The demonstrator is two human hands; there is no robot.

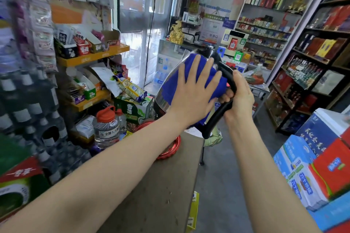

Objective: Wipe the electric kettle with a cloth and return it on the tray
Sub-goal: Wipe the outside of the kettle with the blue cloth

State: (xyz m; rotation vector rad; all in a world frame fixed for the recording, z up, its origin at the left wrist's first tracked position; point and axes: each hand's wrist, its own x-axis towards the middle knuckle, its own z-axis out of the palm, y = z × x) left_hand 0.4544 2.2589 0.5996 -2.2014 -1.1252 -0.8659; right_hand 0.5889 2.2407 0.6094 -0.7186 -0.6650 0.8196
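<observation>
— Two hands on it, then. How do they sit?

— The right hand (239, 98), right of centre in the frame, is curled tight round the black handle (217, 119), with its fingers wrapped through the loop. The left hand (193, 91) lies flat, fingers straight and fanned, pressing a blue cloth (171, 86) against the side of the electric kettle (161, 99).

— And the kettle itself?

— It is held up in the air at mid-frame and tilted, with its top toward the upper right. Bare steel shows only at the lower left edge of the cloth.

— So where does the job stand?

— Wiping is under way, I'd judge, but I can't tell how much of the body has been covered. The return is not yet done. The red tray (171, 150) sits below the kettle on the brown table (161, 195), half hidden by the left forearm, and the kettle appears clear of it.

— What's left?

— Probably finishing the steel, then lowering the kettle onto that tray.
</observation>
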